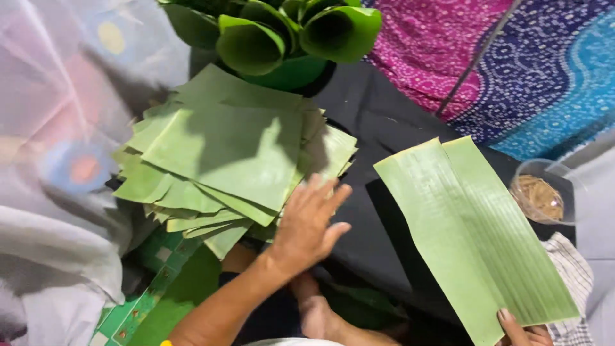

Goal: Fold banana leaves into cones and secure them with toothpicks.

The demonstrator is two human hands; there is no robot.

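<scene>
A black cloth (378,122) is spread across the middle of the frame, and it serves as the surface on which the work is laid out. To its upper right a patterned pink and blue fabric (512,70) is seen, and along the left edge a pale translucent sheet (57,128) hangs.

On the left centre a fanned stack of cut leaf squares (224,154) is piled loosely, its corners overhanging one another so single pieces can be peeled off. The left hand (311,224) is laid flat on the stack's lower right edge, fingers spread wide and nothing gripped.

At the right, a long leaf strip (474,237) is held up at a slant; its lower corner is pinched by the right hand (522,332), of which only the fingertips are seen at the bottom edge. The strip is thereby kept clear of the cloth.

Open black cloth is left between stack and strip, giving room to move.

At the top centre, rolled leaf cones (288,32) are stood upright in a green container (291,72). At the right edge a small clear bowl (544,192) with brown contents is set.
</scene>
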